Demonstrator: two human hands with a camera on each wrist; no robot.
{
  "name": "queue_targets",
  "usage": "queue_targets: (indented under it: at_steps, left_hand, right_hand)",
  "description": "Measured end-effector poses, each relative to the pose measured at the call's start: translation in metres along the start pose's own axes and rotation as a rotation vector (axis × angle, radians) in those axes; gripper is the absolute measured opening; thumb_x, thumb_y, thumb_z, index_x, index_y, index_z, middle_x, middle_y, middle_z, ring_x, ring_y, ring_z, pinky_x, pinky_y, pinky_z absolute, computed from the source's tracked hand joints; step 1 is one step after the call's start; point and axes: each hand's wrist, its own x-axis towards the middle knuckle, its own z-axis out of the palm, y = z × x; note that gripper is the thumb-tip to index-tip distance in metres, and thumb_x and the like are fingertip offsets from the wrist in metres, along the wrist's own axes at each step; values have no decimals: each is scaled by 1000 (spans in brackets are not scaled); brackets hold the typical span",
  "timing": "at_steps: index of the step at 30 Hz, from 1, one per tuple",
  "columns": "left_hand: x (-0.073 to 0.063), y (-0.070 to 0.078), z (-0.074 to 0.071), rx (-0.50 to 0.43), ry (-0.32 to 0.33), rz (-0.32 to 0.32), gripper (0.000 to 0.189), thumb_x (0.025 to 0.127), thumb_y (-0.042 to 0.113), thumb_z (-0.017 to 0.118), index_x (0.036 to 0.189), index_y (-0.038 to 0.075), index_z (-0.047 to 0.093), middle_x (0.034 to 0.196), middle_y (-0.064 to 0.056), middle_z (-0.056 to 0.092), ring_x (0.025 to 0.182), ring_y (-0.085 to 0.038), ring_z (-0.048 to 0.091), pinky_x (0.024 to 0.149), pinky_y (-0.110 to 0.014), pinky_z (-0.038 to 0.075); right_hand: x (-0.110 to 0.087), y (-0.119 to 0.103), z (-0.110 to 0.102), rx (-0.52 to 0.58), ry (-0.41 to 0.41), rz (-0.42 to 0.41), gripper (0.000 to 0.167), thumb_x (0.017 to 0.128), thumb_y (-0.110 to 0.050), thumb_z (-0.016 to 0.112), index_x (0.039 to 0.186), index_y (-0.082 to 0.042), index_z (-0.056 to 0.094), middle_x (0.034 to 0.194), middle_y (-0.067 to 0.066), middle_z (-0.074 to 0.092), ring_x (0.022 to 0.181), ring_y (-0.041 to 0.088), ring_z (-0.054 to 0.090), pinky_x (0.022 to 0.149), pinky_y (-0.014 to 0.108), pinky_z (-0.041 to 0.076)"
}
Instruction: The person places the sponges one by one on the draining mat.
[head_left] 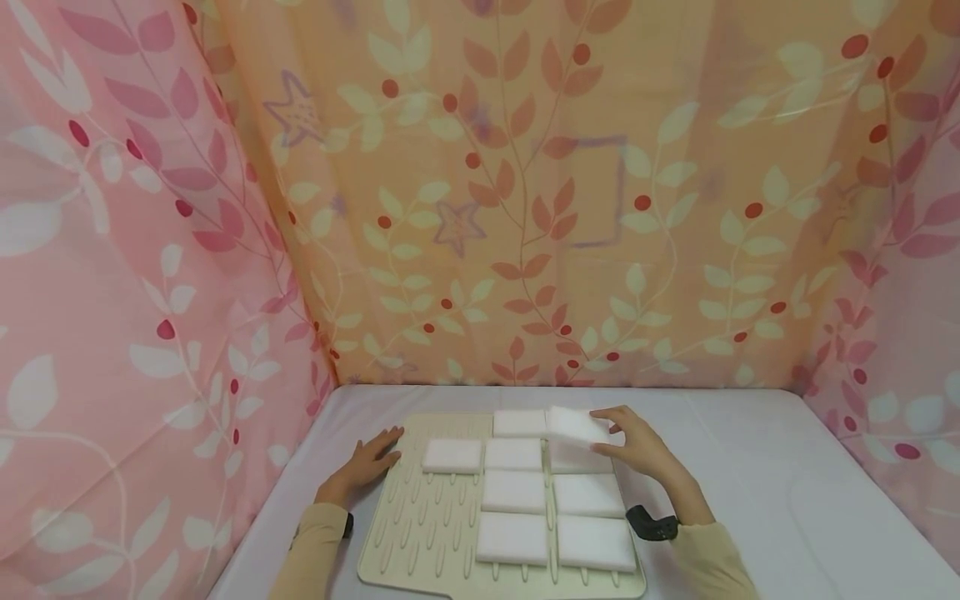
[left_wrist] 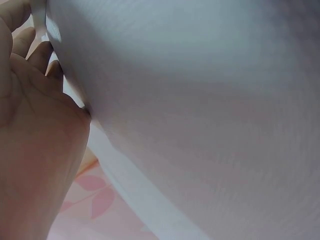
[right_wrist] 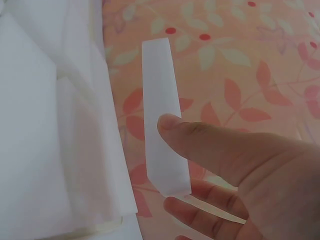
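Observation:
My right hand pinches a white sponge block between thumb and fingers. It is tilted over the back right of a beige ribbed drying mat. In the right wrist view, the thumb presses one side of the held sponge, with fingers at its lower end. Several similar white sponges lie flat on the mat, among them one at the front right and one set off to the left. My left hand lies with straight fingers at the mat's back left edge; the left wrist view shows its palm side.
A white cloth covers the table under the mat. Flowered curtains hang close around it: orange at the back, pink on the left and right. A black wrist device sits on the right wrist.

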Motion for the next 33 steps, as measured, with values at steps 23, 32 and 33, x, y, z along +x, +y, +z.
queue_targets:
  at_steps: [23,32,33]
  left_hand:
    - [2,0,0,5,6,17,54,95,22,51,142,2,34,146,-24,30,136,-45,20,101,-71,-3]
    - [2,-1,1,8,0,-10,55,95,24,51,143,4,33,147,-22,29,138,-43,18,102,-69,-3]
    - [2,-1,1,8,-2,-11,55,95,24,50,143,4,33,147,-22,28,138,-43,18,103,-69,-3]
  right_hand:
    - [19,-59,53,77,-109,-78,51,78,-32,74,123,-13,59,115,6,55,94,22,57,67,33,46]
    - [25,-82,72,111,-117,-119,50,79,-35,73,121,-13,59,111,4,55,96,23,56,70,35,46]
    - [26,-85,75,115,-119,-129,50,79,-35,72,121,-12,59,112,5,55,98,23,55,73,37,47]
